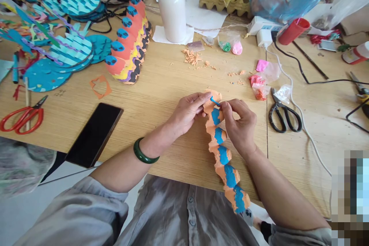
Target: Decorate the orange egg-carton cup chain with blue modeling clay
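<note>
An orange egg-carton strip point(224, 161) with blue clay patches runs from the table middle down to my lap. My left hand point(188, 110) is closed on its top bump, thumb and fingers pinching the orange edge. My right hand point(239, 125) is also closed, fingertips pressing a small piece of blue clay point(215, 101) onto that top bump. A green bangle point(143, 154) sits on my left wrist.
Black scissors point(284, 114) lie right of my hands, red scissors point(23, 117) and a black phone point(93, 134) to the left. A finished stack of painted strips point(128, 46), a white bottle point(172, 5), clay bags point(261, 80) and a white cable point(300, 115) lie on the wooden table point(161, 84).
</note>
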A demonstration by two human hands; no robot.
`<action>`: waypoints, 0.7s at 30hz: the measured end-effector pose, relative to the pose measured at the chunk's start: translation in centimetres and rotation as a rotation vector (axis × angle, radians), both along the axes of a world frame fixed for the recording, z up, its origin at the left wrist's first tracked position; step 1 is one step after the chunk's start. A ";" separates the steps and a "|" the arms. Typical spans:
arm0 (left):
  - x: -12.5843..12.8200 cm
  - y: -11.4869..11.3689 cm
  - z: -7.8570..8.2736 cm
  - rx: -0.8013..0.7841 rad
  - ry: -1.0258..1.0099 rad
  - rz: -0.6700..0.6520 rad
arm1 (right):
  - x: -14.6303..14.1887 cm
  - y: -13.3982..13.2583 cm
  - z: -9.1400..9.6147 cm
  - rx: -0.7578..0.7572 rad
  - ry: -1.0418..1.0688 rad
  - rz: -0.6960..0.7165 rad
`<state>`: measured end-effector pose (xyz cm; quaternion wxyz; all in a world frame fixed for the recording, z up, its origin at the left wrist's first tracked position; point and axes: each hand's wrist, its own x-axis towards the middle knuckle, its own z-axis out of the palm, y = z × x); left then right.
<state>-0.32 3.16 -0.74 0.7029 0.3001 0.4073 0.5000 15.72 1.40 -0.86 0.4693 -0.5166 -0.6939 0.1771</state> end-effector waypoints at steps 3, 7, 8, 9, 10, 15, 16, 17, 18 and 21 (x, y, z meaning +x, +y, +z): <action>-0.1 0.0 0.1 -0.013 0.033 0.003 | 0.0 0.0 0.1 -0.029 0.022 0.004; -0.2 0.1 0.1 -0.039 0.044 -0.013 | 0.0 0.2 0.1 -0.191 0.170 0.016; -0.2 0.1 0.1 -0.044 0.040 -0.013 | 0.0 0.3 0.1 -0.257 0.228 0.019; -0.2 0.1 0.0 -0.048 0.033 -0.013 | 0.0 0.4 0.1 -0.322 0.286 0.020; -0.2 0.1 -0.1 -0.050 0.021 -0.016 | 0.0 0.5 0.1 -0.378 0.339 0.020; -0.3 0.4 -0.3 -0.065 -0.069 -0.026 | 0.1 0.8 0.3 -0.518 0.463 0.017; -0.3 0.4 -0.2 -0.076 -0.087 -0.029 | 0.2 0.8 0.3 -0.528 0.475 0.018; -0.4 0.5 -0.2 -0.090 -0.103 -0.031 | 0.2 0.8 0.3 -0.531 0.490 0.017; -0.4 0.6 -0.2 -0.104 -0.117 -0.033 | 0.2 0.8 0.2 -0.532 0.512 0.014; -0.4 0.7 -0.1 -0.145 -0.153 -0.032 | 0.3 1.0 -0.1 -0.603 0.643 0.047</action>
